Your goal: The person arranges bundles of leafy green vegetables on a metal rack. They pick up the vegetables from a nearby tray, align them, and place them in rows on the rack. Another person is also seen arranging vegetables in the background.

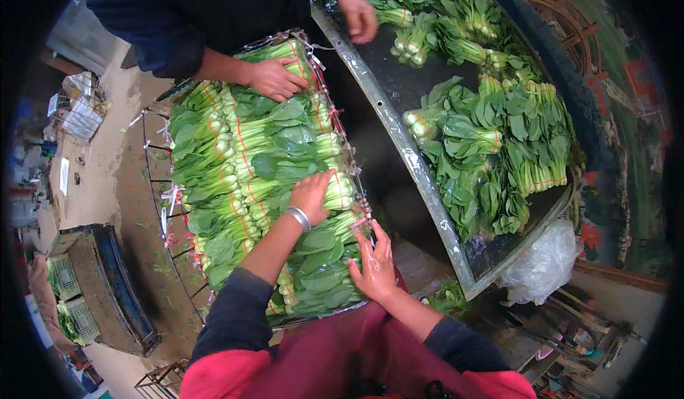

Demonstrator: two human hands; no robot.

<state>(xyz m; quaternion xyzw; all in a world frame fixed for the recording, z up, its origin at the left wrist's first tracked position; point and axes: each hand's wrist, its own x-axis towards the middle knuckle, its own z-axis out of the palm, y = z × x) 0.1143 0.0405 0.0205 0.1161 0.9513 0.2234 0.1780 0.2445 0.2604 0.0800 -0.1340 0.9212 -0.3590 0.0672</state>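
Rows of banded bok choy bunches (278, 132) fill a wire-framed crate (147, 156) in front of me, green leaves and pale stems tied with red bands. My left hand (310, 198), with a silver bangle (299, 217) at the wrist, rests palm down on the bunches. Its fingertips lie against a pale-stemmed bunch (338, 190) at the crate's right side. My right hand (377, 271) is at the right edge nearer my body. Its wet fingers are spread beside the stems and leaves of another bunch (334, 254); the palm's contact is partly hidden.
Opposite, a co-worker's hand (278, 78) presses on the far bunches; their other hand (358, 17) hangs by a metal-rimmed basin (385, 105) holding more bok choy (475, 132). A clear plastic bag (545, 265) hangs beside the basin. A brown bench-like box (101, 287) stands left.
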